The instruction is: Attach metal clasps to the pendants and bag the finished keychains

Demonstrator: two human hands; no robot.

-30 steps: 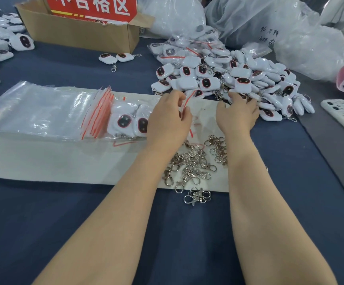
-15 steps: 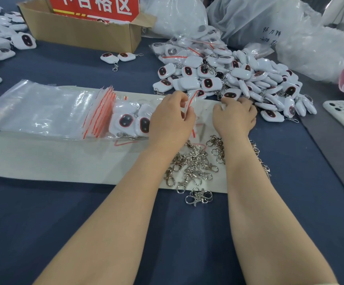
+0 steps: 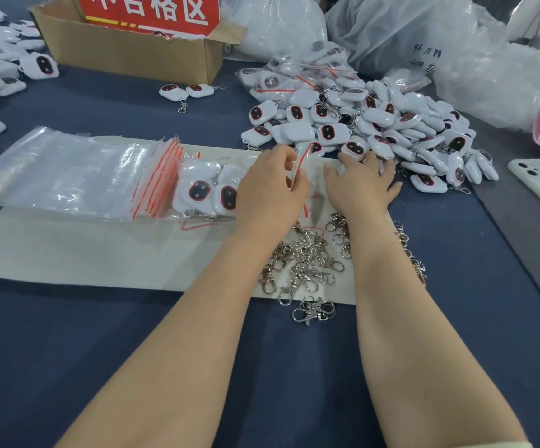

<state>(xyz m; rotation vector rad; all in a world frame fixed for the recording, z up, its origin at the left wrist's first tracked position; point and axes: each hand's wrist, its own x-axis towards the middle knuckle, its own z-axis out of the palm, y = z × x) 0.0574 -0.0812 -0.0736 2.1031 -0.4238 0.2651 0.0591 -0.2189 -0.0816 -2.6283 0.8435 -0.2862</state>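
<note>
a small zip bag [image 3: 301, 156] (red-striped) is pinched by the left hand [image 3: 270, 189]; the right hand [image 3: 362, 185] is laid with fingers spread at the pendant pile [image 3: 375, 124]; clasps [image 3: 307, 260] are heaped between the forearms.

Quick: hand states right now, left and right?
Left hand: closed, pinching a small zip bag.
Right hand: open, fingers spread at the pendant pile, holding nothing visible.

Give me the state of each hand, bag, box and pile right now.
Left hand: pinches a zip bag.
Right hand: fingers spread, touching the pendant pile, holding nothing.
Metal clasps: loose heap, unattached.
Empty zip bags: stacked flat.
Cardboard box: flaps open.
</note>
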